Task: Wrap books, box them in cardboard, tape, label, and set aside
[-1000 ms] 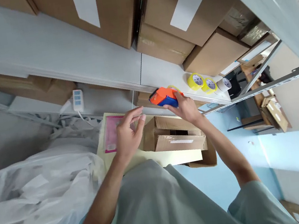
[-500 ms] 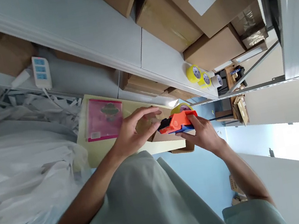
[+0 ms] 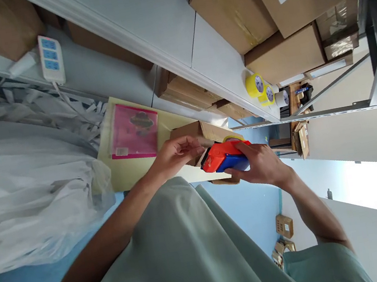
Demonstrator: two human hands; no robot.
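Observation:
My right hand (image 3: 260,161) grips an orange and blue tape dispenser (image 3: 226,157) by its rear part. A roll of yellow tape (image 3: 234,138) sits in the dispenser, partly hidden behind it. My left hand (image 3: 180,154) is at the dispenser's front, thumb and fingers pinched together. A short greyish strip, which looks like the tape's free end, runs from the dispenser to these fingers. Just beyond both hands stands a brown cardboard box (image 3: 187,133) on a pale yellow table (image 3: 116,175).
A pink plastic packet (image 3: 133,130) lies on the table. Yellow tape rolls (image 3: 254,84) stand on the grey shelf (image 3: 212,59) beside stacked cartons (image 3: 234,6). A white power strip (image 3: 52,60) hangs at the left, above a large white plastic bag (image 3: 34,197).
The dispenser has tilted, showing more of its blue side. My left fingers have closed from a spread pose into a pinch. The camera view has shifted and turned slightly.

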